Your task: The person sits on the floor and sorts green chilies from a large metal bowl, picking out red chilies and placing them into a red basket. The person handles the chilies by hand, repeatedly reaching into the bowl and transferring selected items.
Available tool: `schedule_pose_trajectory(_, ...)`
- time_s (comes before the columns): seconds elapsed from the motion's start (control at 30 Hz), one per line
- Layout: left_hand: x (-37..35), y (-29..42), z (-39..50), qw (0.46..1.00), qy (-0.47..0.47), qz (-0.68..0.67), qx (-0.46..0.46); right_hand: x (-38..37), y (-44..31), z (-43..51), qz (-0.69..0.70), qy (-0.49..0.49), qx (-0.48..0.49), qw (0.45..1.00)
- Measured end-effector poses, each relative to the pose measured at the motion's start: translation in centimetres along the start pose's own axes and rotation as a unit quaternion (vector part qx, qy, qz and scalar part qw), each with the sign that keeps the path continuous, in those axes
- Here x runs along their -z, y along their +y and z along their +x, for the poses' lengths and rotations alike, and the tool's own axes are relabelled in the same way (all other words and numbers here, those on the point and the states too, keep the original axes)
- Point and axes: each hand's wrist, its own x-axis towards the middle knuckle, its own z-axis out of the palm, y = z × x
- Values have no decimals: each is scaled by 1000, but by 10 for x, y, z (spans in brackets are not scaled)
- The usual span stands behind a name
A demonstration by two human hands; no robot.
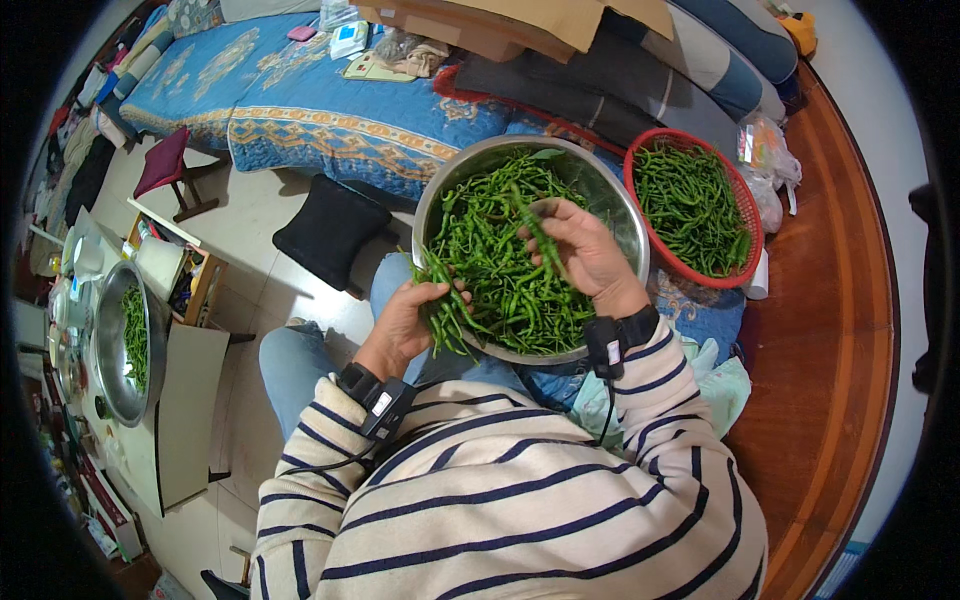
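Observation:
A wide stainless steel basin (624,300) full of green chili peppers (517,300) rests by my lap. At the basin's lower left rim, my left hand (409,319) is closed around a bunch of green chili peppers (448,311). Over the right part of the basin, my right hand (585,251) holds a green chili pepper (538,229) between thumb and fingers; whether it holds more than one is unclear. A red plastic basket (636,229) filled with green chili peppers (690,210) stands to the right of the basin.
A second metal basin (154,352) with green peppers stands on a table (191,405) at the left. A black cushioned stool (330,232) and a dark red stool (161,165) are on the tiled floor. Cardboard (480,22) lies beyond the basin, and plastic bags (765,176) lie beside the basket.

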Motion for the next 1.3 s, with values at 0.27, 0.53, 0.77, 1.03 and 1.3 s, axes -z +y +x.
schedule_pose_trajectory(0.27,9,-6,1,999,6,23,-31,-82,82,2,-581,41,232,779)
schedule_pose_trajectory(0.53,9,-3,-3,999,12,33,-31,-91,81,-22,-659,34,238,712)
schedule_pose_trajectory(0.77,19,9,-3,997,59,2,-57,-68,80,-30,-617,-29,226,753)
schedule_pose_trajectory(1.03,35,18,-4,992,70,-65,-86,16,66,-21,-833,3,179,523)
schedule_pose_trajectory(1.3,37,16,-4,993,73,-44,-81,69,35,13,-780,111,182,589)
